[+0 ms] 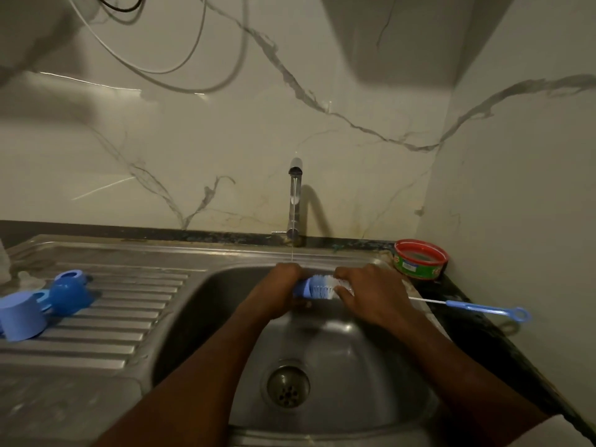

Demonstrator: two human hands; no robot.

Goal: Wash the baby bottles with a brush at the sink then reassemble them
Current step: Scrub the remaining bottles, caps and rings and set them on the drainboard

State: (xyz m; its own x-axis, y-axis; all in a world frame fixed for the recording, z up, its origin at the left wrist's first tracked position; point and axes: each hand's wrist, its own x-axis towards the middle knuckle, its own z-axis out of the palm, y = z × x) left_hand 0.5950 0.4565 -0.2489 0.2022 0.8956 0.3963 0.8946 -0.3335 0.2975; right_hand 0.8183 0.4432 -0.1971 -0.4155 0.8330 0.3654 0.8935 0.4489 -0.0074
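Washing step in hand. Left hand (280,290) gripping brush (317,287) handle over sink (354,366), under thin tap (295,201) stream. Right hand (371,293) curled round bristle end, possibly clear bottle, blurred. Caps (69,293) waiting on drainboard. Next: steady twisting, firm hold.

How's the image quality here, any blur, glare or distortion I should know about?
Head view: dim, yellowish light; wide-angle bending curves the sink rim and wall edges; the tap throws a dark shadow rightward; both hands, left and right, look slightly motion-blurred.
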